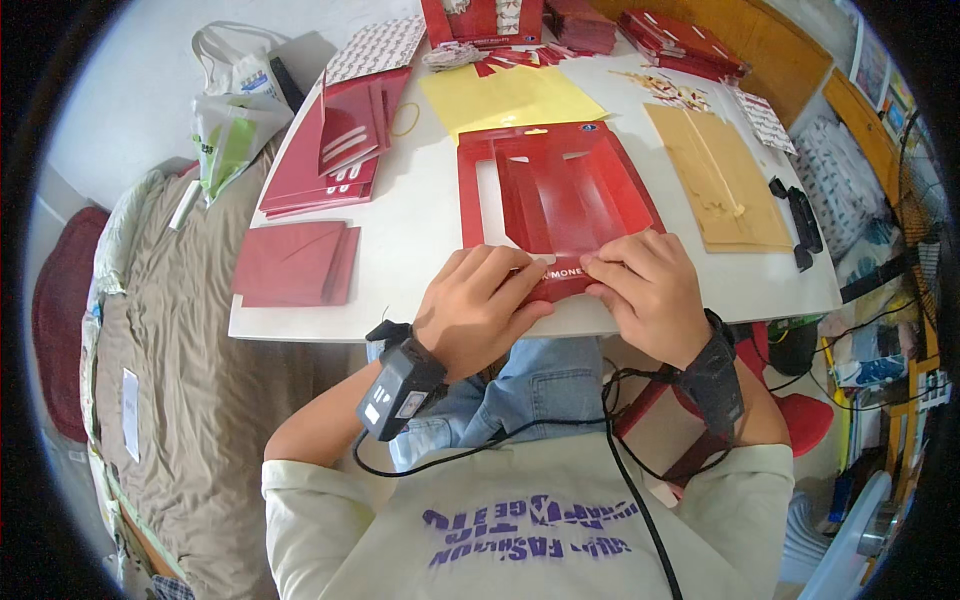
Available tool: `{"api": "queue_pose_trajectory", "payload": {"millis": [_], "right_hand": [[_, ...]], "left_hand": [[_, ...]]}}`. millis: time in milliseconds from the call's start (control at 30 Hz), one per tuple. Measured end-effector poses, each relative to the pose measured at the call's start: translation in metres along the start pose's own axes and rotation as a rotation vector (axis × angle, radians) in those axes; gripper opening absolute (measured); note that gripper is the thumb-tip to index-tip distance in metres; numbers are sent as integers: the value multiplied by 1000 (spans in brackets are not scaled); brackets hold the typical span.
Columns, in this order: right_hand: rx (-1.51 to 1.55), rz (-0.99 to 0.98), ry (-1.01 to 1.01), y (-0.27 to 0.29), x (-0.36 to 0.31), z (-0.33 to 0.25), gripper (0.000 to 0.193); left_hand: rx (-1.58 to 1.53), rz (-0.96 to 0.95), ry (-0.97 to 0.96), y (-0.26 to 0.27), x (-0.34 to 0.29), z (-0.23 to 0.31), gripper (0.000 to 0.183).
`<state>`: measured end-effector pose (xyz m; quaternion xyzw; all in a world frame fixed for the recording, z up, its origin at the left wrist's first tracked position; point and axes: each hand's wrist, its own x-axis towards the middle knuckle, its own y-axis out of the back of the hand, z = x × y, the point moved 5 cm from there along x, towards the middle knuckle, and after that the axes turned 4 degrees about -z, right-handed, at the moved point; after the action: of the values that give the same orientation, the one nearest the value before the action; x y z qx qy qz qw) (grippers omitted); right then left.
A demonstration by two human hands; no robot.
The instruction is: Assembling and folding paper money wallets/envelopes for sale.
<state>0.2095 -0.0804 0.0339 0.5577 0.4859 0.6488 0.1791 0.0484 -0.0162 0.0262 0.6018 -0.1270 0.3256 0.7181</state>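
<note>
A flat red cardboard packet (560,190) with cut-out windows lies on the white table (420,230) in front of me. My left hand (478,308) and my right hand (648,292) both press and pinch its near edge at the table's front, fingers bent over the flap. The lowest part of the packet is hidden under my fingers. Each wrist wears a black strap with a small device and a cable.
A stack of red envelopes (295,262) lies at the table's left, more red cards (340,140) behind it. A yellow sheet (510,98), brown envelopes (720,180) and black clips (800,220) lie farther back and right. A plastic bag (235,110) sits on the bed at left.
</note>
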Motion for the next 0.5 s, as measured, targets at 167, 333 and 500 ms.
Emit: {"api": "queue_pose_trajectory", "payload": {"millis": [167, 333, 500], "right_hand": [[7, 15, -14, -2, 0, -2, 24], [-14, 65, 25, -1, 8, -14, 19], [-10, 50, 78, -14, 9, -14, 16]], "left_hand": [[11, 28, -36, -3, 0, -1, 30], [-57, 39, -65, -5, 5, -3, 22], [-97, 14, -63, -10, 3, -6, 23]]}}
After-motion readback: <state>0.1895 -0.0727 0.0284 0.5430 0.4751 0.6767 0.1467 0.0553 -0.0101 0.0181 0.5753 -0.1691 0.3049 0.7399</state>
